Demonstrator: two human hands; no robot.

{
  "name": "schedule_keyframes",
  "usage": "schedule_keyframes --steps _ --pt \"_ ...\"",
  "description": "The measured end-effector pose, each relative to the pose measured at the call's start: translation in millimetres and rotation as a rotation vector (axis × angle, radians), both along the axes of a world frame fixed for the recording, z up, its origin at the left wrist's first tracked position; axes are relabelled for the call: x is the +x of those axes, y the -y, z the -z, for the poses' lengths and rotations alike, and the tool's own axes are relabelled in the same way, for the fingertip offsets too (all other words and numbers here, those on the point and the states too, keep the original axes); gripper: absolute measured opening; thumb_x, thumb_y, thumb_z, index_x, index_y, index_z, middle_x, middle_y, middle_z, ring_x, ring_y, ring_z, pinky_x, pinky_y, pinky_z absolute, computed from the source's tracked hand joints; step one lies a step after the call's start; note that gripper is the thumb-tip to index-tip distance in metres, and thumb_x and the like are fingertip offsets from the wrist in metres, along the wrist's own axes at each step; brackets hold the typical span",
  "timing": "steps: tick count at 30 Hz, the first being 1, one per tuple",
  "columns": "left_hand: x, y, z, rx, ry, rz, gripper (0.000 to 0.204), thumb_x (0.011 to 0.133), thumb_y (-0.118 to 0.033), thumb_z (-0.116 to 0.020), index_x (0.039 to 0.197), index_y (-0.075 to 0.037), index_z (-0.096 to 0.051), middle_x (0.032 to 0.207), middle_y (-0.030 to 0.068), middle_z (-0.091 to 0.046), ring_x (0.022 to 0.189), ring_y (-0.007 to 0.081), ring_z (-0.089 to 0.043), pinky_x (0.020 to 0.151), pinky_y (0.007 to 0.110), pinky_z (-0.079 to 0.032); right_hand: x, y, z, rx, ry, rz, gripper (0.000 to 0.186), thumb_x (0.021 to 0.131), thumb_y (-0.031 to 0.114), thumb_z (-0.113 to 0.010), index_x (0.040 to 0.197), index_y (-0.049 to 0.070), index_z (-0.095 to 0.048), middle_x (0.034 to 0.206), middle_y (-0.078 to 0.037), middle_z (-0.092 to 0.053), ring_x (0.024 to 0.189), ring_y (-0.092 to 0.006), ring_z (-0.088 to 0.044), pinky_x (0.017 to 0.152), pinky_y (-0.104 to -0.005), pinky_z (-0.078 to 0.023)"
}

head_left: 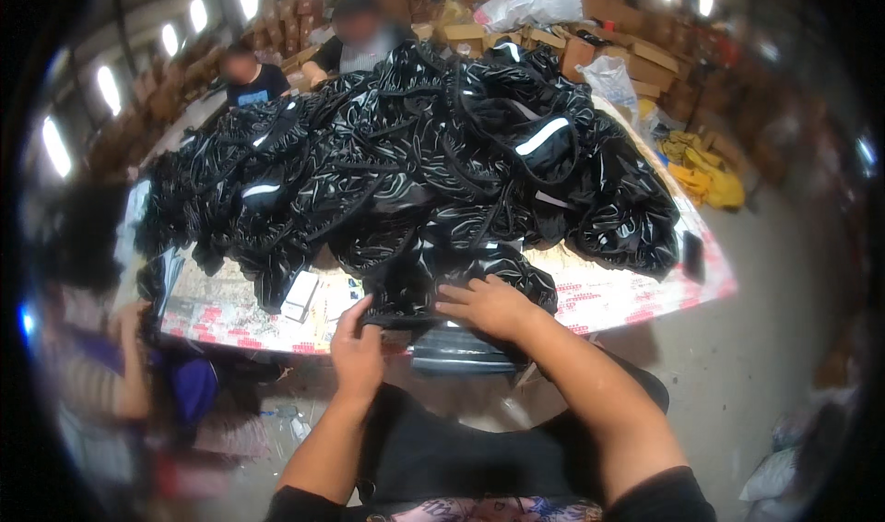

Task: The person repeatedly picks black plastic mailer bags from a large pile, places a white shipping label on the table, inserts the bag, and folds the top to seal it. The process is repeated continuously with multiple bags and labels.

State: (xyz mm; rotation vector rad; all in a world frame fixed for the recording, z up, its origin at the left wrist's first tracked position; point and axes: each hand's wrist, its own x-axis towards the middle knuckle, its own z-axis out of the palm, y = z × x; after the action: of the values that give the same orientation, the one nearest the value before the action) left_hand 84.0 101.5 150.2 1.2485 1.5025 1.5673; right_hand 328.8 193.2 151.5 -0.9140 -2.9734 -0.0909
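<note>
A large heap of black shiny fabric covers [396, 144] with gathered elastic edges and white strips lies on the table. One black cover [410, 287] is spread at the near edge, in front of me. At its lower left corner, my left hand [357, 351] has the edge between thumb and fingers. My right hand [489, 306] lies palm down on the right part of that cover, fingers stretched and apart. Beneath the right hand, a dark grey shiny folded piece [466, 350] hangs at the table's front edge.
The table [608, 302] has a white, red-printed covering. A small white box [299, 296] stands left of my hands; a dark flat object [692, 256] lies at the right corner. Two people are beyond the heap, another at left. Cardboard boxes [650, 61] and yellow bags [705, 172] lie behind.
</note>
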Motion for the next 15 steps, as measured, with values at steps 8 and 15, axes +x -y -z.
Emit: schedule_keyframes --steps 8,15 --pt "74 -57 19 0.188 -0.669 0.293 0.041 0.09 -0.02 -0.065 0.127 -0.003 -0.065 0.121 0.0157 -0.068 0.111 0.0352 -0.061 0.098 0.044 -0.048 1 13 27 -0.018 -0.301 0.099 0.014 0.083 0.014 -0.061 0.091 0.011 -0.073 0.105 -0.011 -0.071 0.105 -0.0311 -0.063 0.092 -0.0446 -0.046" --pt "78 -58 41 0.248 -0.851 0.336 0.041 0.088 -0.018 -0.064 0.127 -0.006 -0.065 0.125 0.0097 -0.067 0.111 0.0298 -0.061 0.095 0.044 -0.047 80 50 44 0.31 -0.637 0.76 0.045 0.079 0.014 -0.069 0.123 0.008 -0.064 0.125 -0.012 -0.062 0.118 -0.0362 -0.055 0.099 -0.0497 -0.043"
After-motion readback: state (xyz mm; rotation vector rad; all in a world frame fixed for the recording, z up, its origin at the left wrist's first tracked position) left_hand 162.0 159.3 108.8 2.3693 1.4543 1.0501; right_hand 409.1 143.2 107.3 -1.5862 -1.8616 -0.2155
